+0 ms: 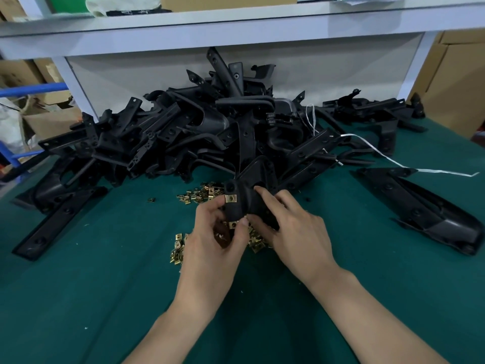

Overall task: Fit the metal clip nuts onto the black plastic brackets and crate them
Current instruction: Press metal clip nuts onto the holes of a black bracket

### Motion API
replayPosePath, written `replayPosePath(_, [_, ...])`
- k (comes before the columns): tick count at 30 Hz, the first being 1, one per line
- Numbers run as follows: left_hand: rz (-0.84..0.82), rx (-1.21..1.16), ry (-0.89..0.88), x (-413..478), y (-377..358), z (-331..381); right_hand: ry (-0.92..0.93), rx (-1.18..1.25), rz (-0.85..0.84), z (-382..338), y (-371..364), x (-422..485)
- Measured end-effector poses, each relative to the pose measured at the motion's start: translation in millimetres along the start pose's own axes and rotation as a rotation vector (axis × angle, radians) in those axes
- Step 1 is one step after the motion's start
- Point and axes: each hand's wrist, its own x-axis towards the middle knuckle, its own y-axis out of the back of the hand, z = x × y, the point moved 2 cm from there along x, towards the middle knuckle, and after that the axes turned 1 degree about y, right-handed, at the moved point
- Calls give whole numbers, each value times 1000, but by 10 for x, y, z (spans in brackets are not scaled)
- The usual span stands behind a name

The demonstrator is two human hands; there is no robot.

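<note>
I hold a black plastic bracket [253, 185] above the green table between both hands. One brass clip nut [231, 198] sits clipped on its near tab. My left hand [215, 237] pinches a second clip nut [233, 225] against the bracket's lower edge. My right hand [291, 227] grips the bracket from the right, with its fingers curled over the body. Loose brass clip nuts [199, 195] lie scattered under and behind my hands, with more nuts [178, 249] at the left. A big heap of black brackets [210, 132] fills the back of the table.
The green table mat [105, 285] stretches toward me. A long black bracket [425, 208] lies at the right and another bracket [52, 224] at the left. A white plastic strap [380, 153] trails over the heap. A white shelf [236, 24] overhangs the back; cardboard boxes [451, 80] stand to the right.
</note>
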Motion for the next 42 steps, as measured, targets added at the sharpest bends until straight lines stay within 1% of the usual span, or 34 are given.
replayPosePath(6, [15, -52, 5, -21, -18, 41, 14, 10, 1, -3, 3, -17])
replayPosePath(10, [82, -115, 41, -55, -117, 96, 12, 18, -26, -1, 15, -36])
replayPosePath(13, [118, -137, 44, -35, -221, 178, -43, 30, -50, -23, 39, -39])
replayPosePath(15, [115, -144, 22, 24, -224, 234, -104, 105, -102, -41, 59, -46])
replayPosePath(17, [115, -158, -25, 105, -127, 271, -142, 280, -177, -20, 95, -90])
replayPosePath(19, [74, -199, -43, 189, 34, 274, -224, 606, -233, 23, 178, -118])
replayPosePath(21, [-55, -219, -47, 239, 173, 274, -324, 984, -242, 47, 282, -90])
replayPosePath(22, [-129, -192, -64, 246, 214, 276, -338, 1107, -235, 53, 318, -67])
replayPosePath(24, [-240, -96, -109, 232, 230, 283, -307, 1214, -254, 27, 357, -15])
replayPosePath(26, [-283, 8, -161, 198, 200, 267, -287, 1214, -271, -4, 360, 22])
replayPosePath(27, [-272, 61, -180, 179, 181, 247, -299, 1217, -265, -3, 353, 25])
replayPosePath(30, [-124, 186, -155, 142, 170, 172, -361, 1259, -251, 32, 330, 16])
replayPosePath(31, [-84, 191, -138, 136, 168, 146, -369, 1262, -255, 40, 318, 15])
replayPosePath(33, [-53, 171, -126, 127, 150, 104, -374, 1264, -270, 37, 290, 11])
replayPosePath(36, [-50, 143, -151, 127, 129, 85, -371, 1257, -260, -2, 251, -3])
replayPosePath(42, [-46, 161, -192, 133, 98, 66, -381, 1201, -181, -83, 227, -44])
